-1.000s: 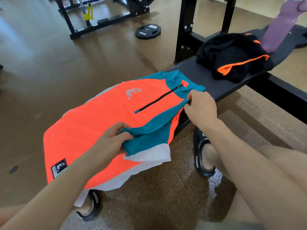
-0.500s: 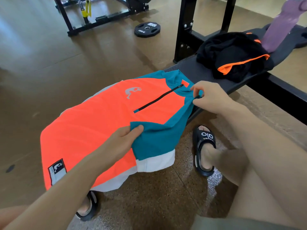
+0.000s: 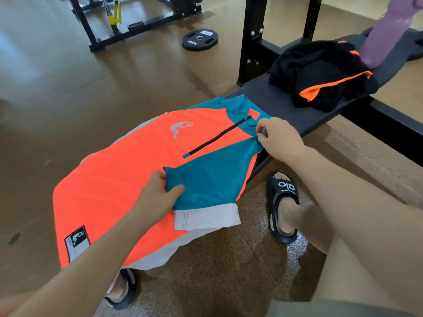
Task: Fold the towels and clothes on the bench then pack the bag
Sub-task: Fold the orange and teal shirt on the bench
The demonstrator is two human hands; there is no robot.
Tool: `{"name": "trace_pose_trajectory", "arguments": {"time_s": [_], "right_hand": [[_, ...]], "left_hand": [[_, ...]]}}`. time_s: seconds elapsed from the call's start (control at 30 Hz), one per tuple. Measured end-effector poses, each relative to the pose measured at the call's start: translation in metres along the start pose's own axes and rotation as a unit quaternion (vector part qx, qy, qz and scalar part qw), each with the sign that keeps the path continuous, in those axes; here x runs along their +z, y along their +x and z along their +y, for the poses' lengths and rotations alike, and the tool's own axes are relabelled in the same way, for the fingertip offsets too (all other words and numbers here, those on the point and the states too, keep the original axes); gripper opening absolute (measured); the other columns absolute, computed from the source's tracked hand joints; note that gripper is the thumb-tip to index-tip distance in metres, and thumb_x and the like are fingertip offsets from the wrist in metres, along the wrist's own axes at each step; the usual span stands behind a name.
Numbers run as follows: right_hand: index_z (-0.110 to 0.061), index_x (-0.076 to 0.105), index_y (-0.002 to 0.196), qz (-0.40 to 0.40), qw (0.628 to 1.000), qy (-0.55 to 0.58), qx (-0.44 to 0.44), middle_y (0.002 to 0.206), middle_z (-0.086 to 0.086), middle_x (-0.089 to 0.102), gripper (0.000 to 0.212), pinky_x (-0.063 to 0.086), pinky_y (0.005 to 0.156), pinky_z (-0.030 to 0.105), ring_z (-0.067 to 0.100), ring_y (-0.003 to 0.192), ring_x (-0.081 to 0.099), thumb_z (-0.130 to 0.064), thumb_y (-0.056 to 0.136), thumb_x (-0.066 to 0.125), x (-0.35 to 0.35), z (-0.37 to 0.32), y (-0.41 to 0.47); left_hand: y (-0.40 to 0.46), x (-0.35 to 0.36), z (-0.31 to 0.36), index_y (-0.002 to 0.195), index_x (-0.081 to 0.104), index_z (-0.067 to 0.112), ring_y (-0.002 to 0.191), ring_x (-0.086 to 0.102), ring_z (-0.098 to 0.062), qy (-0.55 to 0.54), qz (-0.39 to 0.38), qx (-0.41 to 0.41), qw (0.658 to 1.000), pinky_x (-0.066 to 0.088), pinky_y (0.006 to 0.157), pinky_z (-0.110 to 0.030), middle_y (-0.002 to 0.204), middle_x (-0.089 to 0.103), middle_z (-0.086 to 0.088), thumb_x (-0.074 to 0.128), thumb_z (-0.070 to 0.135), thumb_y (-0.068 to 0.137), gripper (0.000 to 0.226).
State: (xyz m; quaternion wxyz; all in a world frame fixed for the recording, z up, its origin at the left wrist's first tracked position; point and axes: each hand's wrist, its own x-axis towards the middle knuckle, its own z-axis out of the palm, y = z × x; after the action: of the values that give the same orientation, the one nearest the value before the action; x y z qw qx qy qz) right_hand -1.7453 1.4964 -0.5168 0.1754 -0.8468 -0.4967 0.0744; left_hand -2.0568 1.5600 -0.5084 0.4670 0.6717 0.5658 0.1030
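The black bench point(image 3: 290, 106) carried the orange shirt point(image 3: 128, 179) draped over its near end, a black garment point(image 3: 320, 72) heaped farther along. The left hand point(image 3: 155, 197) reached in, its grip pinching the teal sleeve point(image 3: 206, 179) folded across the front. The right hand point(image 3: 279, 136) pinched the shoulder beside the collar.

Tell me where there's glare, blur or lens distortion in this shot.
Head view: window glare washes the floor at upper left; wide-angle bending curves the bench and rack; the purple object at top right looks smeared; the orange shirt and both hands stay sharp.
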Motion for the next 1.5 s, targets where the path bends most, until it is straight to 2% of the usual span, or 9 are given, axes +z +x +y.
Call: {"name": "trace_pose_trajectory", "arguments": {"time_s": [0.2,0.33,0.43,0.6,0.87,1.07,1.2,1.4,1.5], "right_hand": [[-0.014,0.055,0.127,0.016,0.999,-0.04,0.024,0.122,0.01,0.053,0.027,0.053,0.087,0.033,0.019,0.099,0.06,-0.024,0.102,0.056,0.001,-0.017,-0.009],[-0.01,0.059,0.123,0.066,0.994,-0.05,-0.07,0.117,0.012,0.055,0.028,0.05,0.086,0.04,0.029,0.103,0.058,-0.014,0.095,0.057,0.009,-0.05,-0.024],[-0.014,0.061,0.128,0.016,0.975,-0.042,-0.218,0.125,0.012,0.06,0.04,0.047,0.095,0.045,0.033,0.115,0.057,-0.031,0.095,0.046,0.034,-0.067,-0.046],[-0.037,0.003,0.161,-0.146,0.957,-0.14,-0.209,0.171,0.0,-0.002,0.069,0.002,0.127,0.047,0.022,0.157,-0.003,-0.062,0.097,0.0,0.058,-0.041,-0.057],[-0.038,0.001,0.161,-0.15,0.961,-0.136,-0.188,0.171,0.001,-0.003,0.071,-0.001,0.127,0.046,0.022,0.157,-0.005,-0.065,0.096,-0.003,0.051,-0.046,-0.054],[-0.024,0.031,0.158,-0.116,0.979,-0.04,-0.16,0.162,0.008,0.033,0.07,0.015,0.125,0.041,0.025,0.152,0.024,-0.058,0.097,0.018,0.031,-0.086,-0.015],[-0.013,0.028,0.158,-0.131,0.985,-0.035,-0.108,0.159,0.014,0.034,0.063,0.023,0.121,0.041,0.03,0.148,0.028,-0.045,0.105,0.039,0.025,-0.099,0.061],[-0.021,0.021,0.16,-0.134,0.981,-0.114,-0.081,0.167,0.013,0.016,0.064,0.013,0.125,0.046,0.029,0.155,0.01,-0.049,0.104,0.035,0.058,-0.083,0.123],[-0.014,0.048,0.146,-0.045,0.991,-0.08,-0.097,0.146,0.016,0.049,0.052,0.03,0.116,0.046,0.033,0.14,0.039,-0.039,0.101,0.046,0.065,-0.077,0.142]], "left_hand": [[-0.001,-0.002,-0.012,0.129,0.041,0.01,0.093,0.061,-0.032,0.151,0.099,0.108,0.978,0.043,0.071,-0.041,0.1,0.063,-0.011,0.057,0.01,0.096,0.037],[-0.013,0.01,-0.015,0.154,0.031,0.019,0.123,0.052,-0.037,0.355,0.112,0.274,0.887,0.046,0.102,-0.05,0.15,0.039,-0.019,0.046,0.035,0.099,0.059],[-0.014,0.027,-0.019,0.161,0.02,0.034,0.152,0.02,-0.031,0.424,0.025,0.29,0.858,0.018,0.124,-0.049,0.168,0.016,-0.012,0.02,0.056,0.099,0.065],[0.001,0.032,-0.041,0.158,-0.01,0.044,0.155,-0.018,-0.018,0.452,-0.036,0.242,0.858,-0.008,0.126,-0.042,0.168,-0.02,0.004,-0.013,0.077,0.086,0.079],[0.008,0.002,-0.051,0.158,-0.007,0.047,0.155,-0.017,-0.017,0.452,-0.042,0.214,0.865,-0.006,0.126,-0.043,0.168,-0.019,0.01,-0.018,0.081,0.081,0.085],[0.061,-0.033,-0.007,0.154,0.036,0.029,0.135,0.039,-0.034,0.364,0.048,0.211,0.906,0.03,0.113,-0.047,0.15,0.042,-0.01,0.022,0.068,0.092,0.075],[0.144,-0.047,0.036,0.156,0.032,0.02,0.132,0.044,-0.041,0.341,0.062,0.162,0.924,0.034,0.111,-0.045,0.143,0.047,-0.023,0.046,0.047,0.102,0.062],[0.245,-0.051,0.082,0.155,0.026,0.03,0.128,0.049,-0.039,0.365,0.014,0.108,0.925,0.038,0.108,-0.046,0.141,0.049,-0.02,0.04,0.052,0.101,0.06],[0.288,-0.046,0.095,0.157,0.021,0.029,0.127,0.052,-0.036,0.333,-0.02,0.009,0.943,0.041,0.106,-0.044,0.145,0.051,-0.018,0.032,0.065,0.098,0.071]]}}
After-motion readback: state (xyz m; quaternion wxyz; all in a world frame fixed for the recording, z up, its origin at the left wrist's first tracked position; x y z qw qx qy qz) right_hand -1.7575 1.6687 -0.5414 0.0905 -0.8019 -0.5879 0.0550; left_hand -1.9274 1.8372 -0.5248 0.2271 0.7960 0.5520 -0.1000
